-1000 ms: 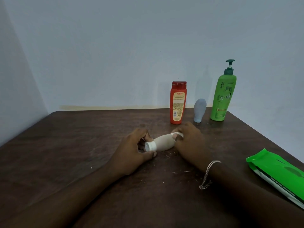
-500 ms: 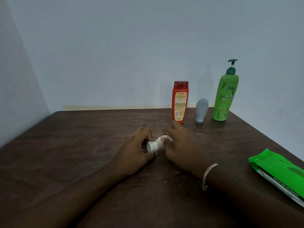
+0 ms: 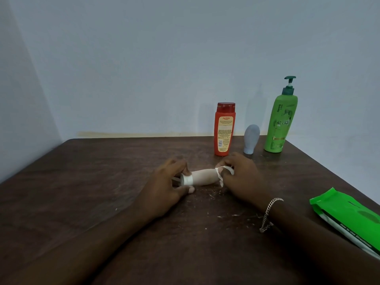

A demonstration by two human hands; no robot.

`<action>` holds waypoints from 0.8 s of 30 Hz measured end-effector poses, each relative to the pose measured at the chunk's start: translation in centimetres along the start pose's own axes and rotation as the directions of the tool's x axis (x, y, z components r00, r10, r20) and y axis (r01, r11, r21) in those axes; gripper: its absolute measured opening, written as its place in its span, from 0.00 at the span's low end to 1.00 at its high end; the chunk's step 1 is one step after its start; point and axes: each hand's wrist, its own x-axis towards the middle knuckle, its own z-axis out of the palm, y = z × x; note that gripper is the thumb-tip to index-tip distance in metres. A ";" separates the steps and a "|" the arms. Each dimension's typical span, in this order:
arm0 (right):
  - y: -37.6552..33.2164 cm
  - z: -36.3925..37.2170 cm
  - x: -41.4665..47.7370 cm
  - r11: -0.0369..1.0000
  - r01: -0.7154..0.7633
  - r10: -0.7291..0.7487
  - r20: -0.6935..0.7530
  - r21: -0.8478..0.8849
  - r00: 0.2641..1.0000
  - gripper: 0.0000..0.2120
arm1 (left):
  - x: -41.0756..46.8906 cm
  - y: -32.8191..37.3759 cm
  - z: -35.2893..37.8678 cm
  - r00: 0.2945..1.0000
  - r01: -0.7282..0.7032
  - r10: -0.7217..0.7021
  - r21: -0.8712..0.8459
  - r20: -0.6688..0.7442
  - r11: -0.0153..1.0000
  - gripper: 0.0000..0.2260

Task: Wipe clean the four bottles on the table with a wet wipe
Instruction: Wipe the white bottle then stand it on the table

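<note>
A small beige bottle (image 3: 203,177) with a white cap lies on its side on the dark wooden table (image 3: 102,192). My left hand (image 3: 166,190) pinches its capped end. My right hand (image 3: 240,177) grips a white wet wipe (image 3: 223,171) wrapped round the bottle's other end. At the back stand an orange bottle (image 3: 224,130), a small grey-blue bottle (image 3: 251,139) upside down on its cap, and a tall green pump bottle (image 3: 281,122).
A green pack of wet wipes (image 3: 347,217) lies at the table's right edge. Small white crumbs are scattered on the wood in front of my hands. Pale walls close the table at the back and on the left.
My right hand has slid the wipe along the beige bottle from near the cap back to the far end, uncovering the bottle's body. My left hand has kept its hold on the cap.
</note>
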 end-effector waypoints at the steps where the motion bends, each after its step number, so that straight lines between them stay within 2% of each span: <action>1: 0.0 0.0 0.0 1.000 0.004 -0.004 -0.008 0.006 1.000 0.07 | 0.0 0.0 0.0 1.000 0.002 -0.002 -0.013 -0.006 1.000 0.13; 5: -0.2 0.0 -0.1 0.998 0.034 -0.032 -0.034 0.056 0.999 0.07 | 0.0 0.3 0.0 0.999 0.005 -0.007 -0.070 -0.032 0.998 0.10; 9: -0.3 -0.1 -0.1 0.994 0.053 -0.051 -0.026 0.091 0.998 0.07 | 0.1 0.2 -0.1 0.998 0.060 -0.060 -0.094 0.000 0.994 0.07; 13: -0.2 -0.3 0.0 0.996 0.052 -0.051 -0.019 0.077 0.999 0.08 | 0.1 -0.1 -0.2 0.991 0.135 -0.134 -0.101 0.016 0.986 0.10; 17: -0.2 -0.4 0.1 0.995 0.031 -0.029 -0.013 0.092 0.999 0.08 | 0.5 -0.7 -0.2 0.974 0.205 -0.203 -0.009 0.097 0.979 0.15; 20: -0.3 -0.4 0.1 0.998 0.010 -0.013 0.057 0.062 0.998 0.08 | 0.6 -0.5 0.1 0.966 0.169 -0.189 0.120 0.177 0.978 0.15; 22: -0.4 -0.3 0.0 1.000 0.002 -0.004 0.122 0.015 0.993 0.08 | 0.6 -0.5 0.2 0.973 0.148 -0.168 0.129 0.161 0.981 0.15; 24: -0.4 -0.4 0.1 1.000 -0.015 0.016 0.120 -0.012 0.993 0.09 | 0.5 -0.5 0.2 0.977 0.148 -0.164 0.128 0.133 0.981 0.15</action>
